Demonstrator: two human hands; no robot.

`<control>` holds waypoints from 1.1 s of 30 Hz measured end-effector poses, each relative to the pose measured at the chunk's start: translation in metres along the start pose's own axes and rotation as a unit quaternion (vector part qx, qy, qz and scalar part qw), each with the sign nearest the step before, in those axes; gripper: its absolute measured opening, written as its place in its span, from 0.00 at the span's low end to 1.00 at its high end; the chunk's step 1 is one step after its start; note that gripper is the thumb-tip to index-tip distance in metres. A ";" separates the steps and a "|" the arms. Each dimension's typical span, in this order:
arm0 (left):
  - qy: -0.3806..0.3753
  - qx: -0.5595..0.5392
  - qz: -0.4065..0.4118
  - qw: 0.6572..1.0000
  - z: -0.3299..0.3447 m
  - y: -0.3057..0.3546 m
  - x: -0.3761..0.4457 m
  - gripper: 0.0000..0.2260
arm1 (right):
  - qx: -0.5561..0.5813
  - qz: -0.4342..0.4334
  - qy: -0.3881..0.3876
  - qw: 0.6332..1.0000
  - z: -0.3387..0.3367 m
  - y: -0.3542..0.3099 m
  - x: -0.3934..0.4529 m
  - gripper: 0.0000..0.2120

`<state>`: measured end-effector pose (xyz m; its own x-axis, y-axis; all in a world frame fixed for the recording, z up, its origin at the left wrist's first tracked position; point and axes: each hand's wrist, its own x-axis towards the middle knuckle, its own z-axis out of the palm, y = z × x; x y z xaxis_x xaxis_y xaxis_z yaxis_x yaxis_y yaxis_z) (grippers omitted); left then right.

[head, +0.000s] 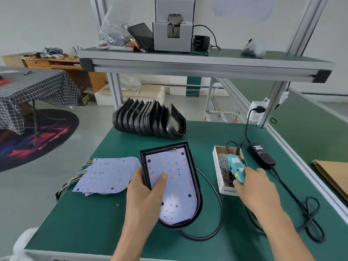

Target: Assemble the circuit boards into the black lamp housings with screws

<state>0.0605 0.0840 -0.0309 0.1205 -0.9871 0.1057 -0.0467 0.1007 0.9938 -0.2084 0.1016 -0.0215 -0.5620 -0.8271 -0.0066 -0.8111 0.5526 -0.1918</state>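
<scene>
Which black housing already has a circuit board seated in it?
The housing lying flat under the left hand, with a white board inside. The other housings stand nested in a row at the table's far edge.

spare boards point(107, 174) left of housing point(192, 178) | screw box point(219, 178) right | stacked housings point(148, 119) behind

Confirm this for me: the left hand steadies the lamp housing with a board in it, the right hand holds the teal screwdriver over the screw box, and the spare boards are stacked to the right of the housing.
One detail is wrong. The head view shows the spare boards stacked to the left of the lamp housing, not the right. The rest stands: the left hand steadies the housing with a board in it, and the right hand holds the teal screwdriver over the screw box.
</scene>
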 end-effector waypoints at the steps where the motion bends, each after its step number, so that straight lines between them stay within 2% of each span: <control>1: 0.000 -0.003 0.000 1.000 0.000 0.000 0.000 0.06 | -0.009 0.000 0.005 1.000 0.000 -0.001 0.001 0.18; 6: -0.008 -0.002 -0.005 1.000 0.001 0.003 -0.004 0.10 | -0.060 -0.001 0.015 0.998 -0.001 -0.002 0.008 0.23; 9: -0.003 0.000 -0.002 1.000 0.000 0.001 -0.004 0.08 | -0.086 -0.008 0.010 0.996 0.005 0.002 0.009 0.30; 15: -0.003 -0.004 -0.011 1.000 -0.003 0.000 -0.003 0.04 | -0.025 -0.025 -0.003 0.999 0.011 0.016 -0.004 0.36; 16: -0.002 -0.005 -0.008 1.000 -0.003 0.000 -0.003 0.05 | -0.012 -0.024 0.006 1.000 0.009 0.018 -0.007 0.37; 18: -0.002 -0.008 0.000 1.000 -0.003 0.002 -0.003 0.07 | 0.037 -0.050 0.085 0.994 0.001 0.018 -0.017 0.36; 20: -0.004 -0.009 0.006 1.000 -0.001 0.005 -0.004 0.09 | 0.174 -0.108 0.158 0.966 -0.006 0.013 -0.035 0.30; 21: -0.005 -0.008 0.008 1.000 0.000 0.008 -0.004 0.09 | 0.285 -0.134 0.125 0.941 -0.011 0.005 -0.047 0.28; 23: -0.019 -0.008 0.017 1.000 0.002 0.013 -0.007 0.07 | 0.493 -0.169 -0.052 0.852 -0.018 -0.022 -0.073 0.26; 24: -0.029 -0.010 0.027 0.999 0.004 0.017 -0.010 0.06 | 0.546 -0.184 -0.111 0.810 -0.017 -0.033 -0.083 0.24; 26: -0.048 -0.012 0.059 0.997 0.008 0.030 -0.018 0.03 | 0.580 -0.204 -0.091 0.784 -0.008 -0.050 -0.093 0.13; 29: -0.099 -0.010 0.116 0.988 0.010 0.046 -0.030 0.07 | 0.626 -0.168 0.003 0.761 -0.009 -0.060 -0.099 0.06; 31: -0.145 -0.024 0.150 0.978 0.008 0.056 -0.037 0.10 | 0.657 -0.151 0.024 0.739 -0.017 -0.058 -0.101 0.07; 33: -0.128 -0.034 0.167 0.977 0.008 0.058 -0.033 0.15 | 0.723 -0.121 -0.008 0.680 -0.026 -0.054 -0.099 0.12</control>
<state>0.0459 0.1216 0.0232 -0.1424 -0.8955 0.4216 0.0261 0.4224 0.9060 -0.1135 0.1560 0.0153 -0.4282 -0.8837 0.1889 0.1342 -0.2689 -0.9538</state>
